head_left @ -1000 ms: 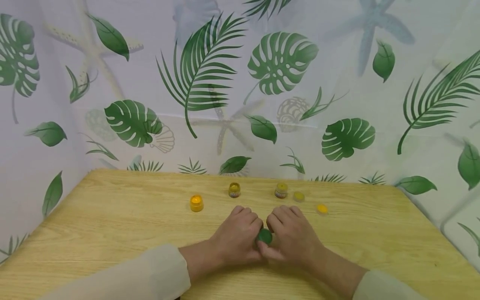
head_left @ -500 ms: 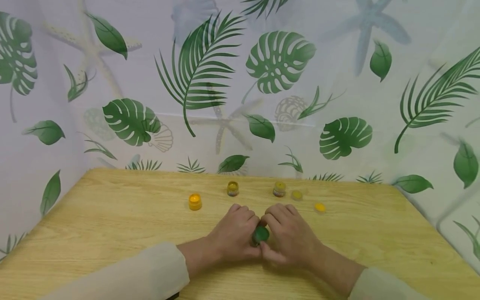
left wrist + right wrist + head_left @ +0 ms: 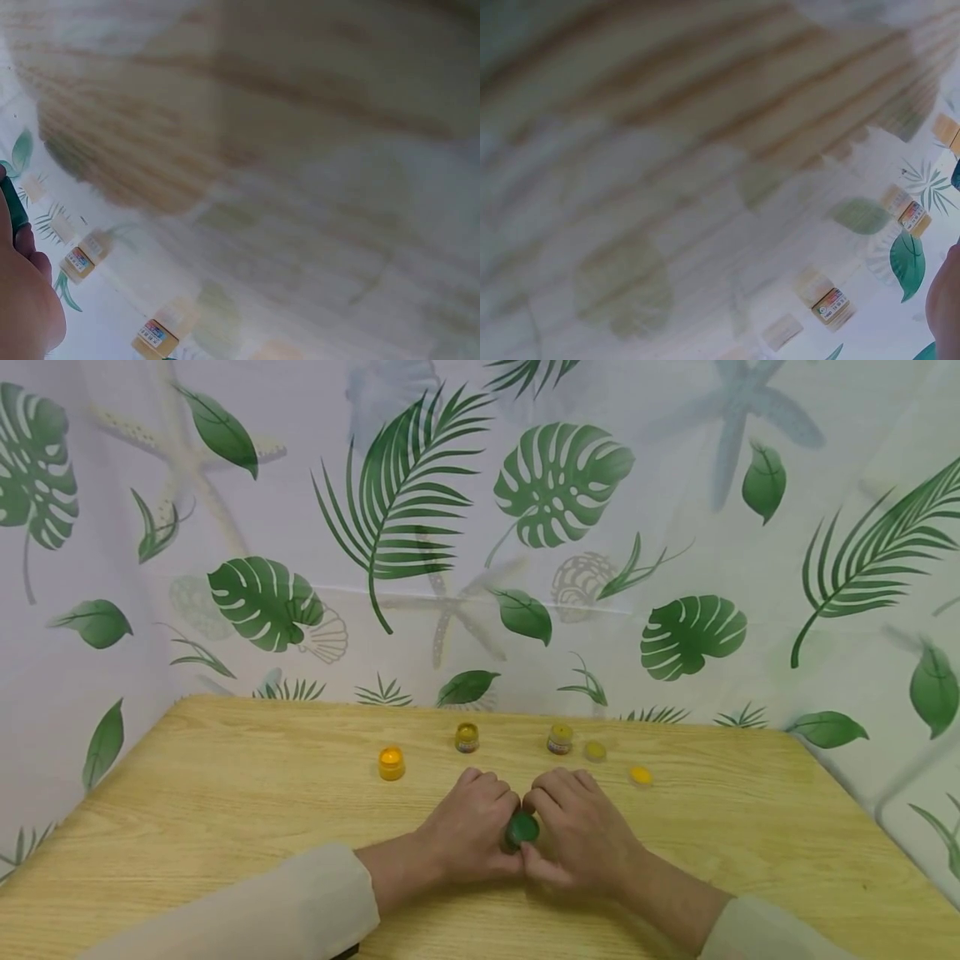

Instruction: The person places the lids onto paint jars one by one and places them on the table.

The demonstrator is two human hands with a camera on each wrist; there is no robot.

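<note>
Here, holding a small green jar (image 3: 522, 829) in the lower centre of the head view, just right of the middle, between both hands. Gripping its left side with the left hand (image 3: 468, 831), knuckles up and fingers curled away from the camera. Gripping its right side with the right hand (image 3: 588, 835), likewise curled, thumb set against the near edge of the jar. Showing the dark green top between the two hands. Cannot tell how far the hidden fingertips wrap round it.

Wearing pale sleeves (image 3: 300, 906), reaching in from the lower left and lower right corners. Can see, on the wooden desk (image 3: 225, 835) above the hands, an orange jar (image 3: 391, 763) left of centre, a dark yellow jar (image 3: 467, 738) near the middle, and a mustard jar (image 3: 560, 739) farther right. Just right of that, a mustard lid (image 3: 596, 751), then an orange lid (image 3: 641, 775) lower and farther right. Filling the upper part of the frame, a white cloth (image 3: 652, 552) printed with green leaves, shells and starfish. In the left wrist view, catching the left hand only partly, at the left edge, beside a strip of green.
</note>
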